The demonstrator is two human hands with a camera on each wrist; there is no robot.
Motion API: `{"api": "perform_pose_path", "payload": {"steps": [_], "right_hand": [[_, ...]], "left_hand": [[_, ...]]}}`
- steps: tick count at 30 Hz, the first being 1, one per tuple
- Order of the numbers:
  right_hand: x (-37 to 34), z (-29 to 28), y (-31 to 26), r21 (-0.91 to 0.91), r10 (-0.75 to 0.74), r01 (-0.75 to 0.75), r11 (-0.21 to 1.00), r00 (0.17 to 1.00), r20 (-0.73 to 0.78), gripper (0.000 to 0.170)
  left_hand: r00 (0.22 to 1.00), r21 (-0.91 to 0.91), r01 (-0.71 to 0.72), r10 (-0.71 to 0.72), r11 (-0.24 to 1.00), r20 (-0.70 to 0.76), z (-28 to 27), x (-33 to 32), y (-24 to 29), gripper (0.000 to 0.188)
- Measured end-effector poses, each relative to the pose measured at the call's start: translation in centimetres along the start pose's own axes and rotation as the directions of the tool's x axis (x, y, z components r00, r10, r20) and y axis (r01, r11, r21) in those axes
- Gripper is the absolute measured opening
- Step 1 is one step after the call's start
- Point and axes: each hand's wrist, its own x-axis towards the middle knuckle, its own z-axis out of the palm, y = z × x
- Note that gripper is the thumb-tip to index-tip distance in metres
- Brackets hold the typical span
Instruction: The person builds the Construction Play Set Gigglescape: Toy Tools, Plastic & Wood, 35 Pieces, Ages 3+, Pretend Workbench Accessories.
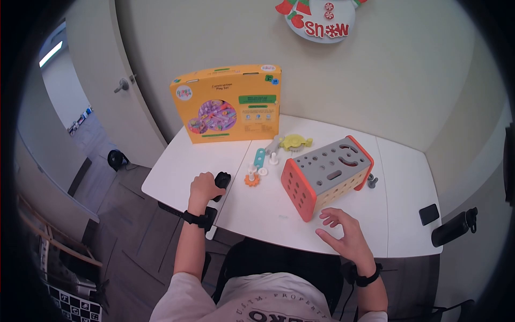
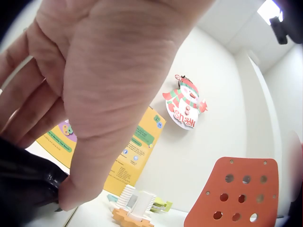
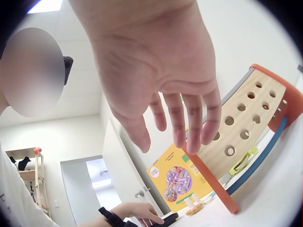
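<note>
My left hand [image 1: 205,188] grips a dark, glossy black object [image 1: 222,181] at the left of the white table; in the left wrist view the thumb and fingers stand on either side of it, and its kind is not clear. My right hand [image 1: 347,236] hovers over the front edge with loosely bent fingers and holds nothing. Just beyond it lies a toy workbench [image 1: 330,166] with orange ends, a grey holed panel and a wooden holed panel [image 3: 244,118]. Between the hands, farther back, are an orange toy gear [image 1: 252,182] and a teal holed strip [image 1: 260,158].
A yellow play-set box [image 1: 230,96] stands at the back left. Near it lie a lime-green toy piece [image 1: 295,142] and white pieces [image 1: 274,159]. Grey toy bolts [image 1: 373,182] lie right of the workbench. A black bottle [image 1: 453,229] and a dark flat square [image 1: 428,214] occupy the right end.
</note>
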Motion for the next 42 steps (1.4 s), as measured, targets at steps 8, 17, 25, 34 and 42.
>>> {"api": "perform_pose_path", "payload": {"steps": [8, 17, 25, 34, 42], "right_hand": [[0.1, -0.1, -0.1, -0.03, -0.008, 0.009, 0.999, 0.999, 0.05, 0.041], [0.0, -0.1, -0.6, -0.048, -0.014, 0.019, 0.999, 0.995, 0.099, 0.038], [-0.1, -0.3, -0.5, -0.025, -0.038, 0.041, 0.999, 0.994, 0.099, 0.037], [-0.1, -1.4, -0.9, -0.002, 0.011, -0.011, 1.0, 0.995, 0.104, 0.034], [-0.2, -1.9, -0.3, 0.013, -0.046, 0.045, 0.999, 0.994, 0.103, 0.035]], "left_hand": [[0.91, -0.229, -0.356, 0.28, 0.906, -0.307, -1.5, -1.4, 2.8, 0.051], [0.858, -0.412, -0.507, 0.401, 0.757, -0.321, 2.5, -0.8, 7.3, 0.038], [0.875, -0.444, -0.477, 0.456, 0.759, -0.161, 2.2, -1.5, 8.2, 0.026], [0.803, -0.402, -0.596, 0.511, 0.696, -0.307, -2.1, -0.7, 9.9, 0.031], [0.795, -0.161, -0.605, 0.579, 0.78, -0.182, -2.1, 11.0, 16.4, 0.031]]}}
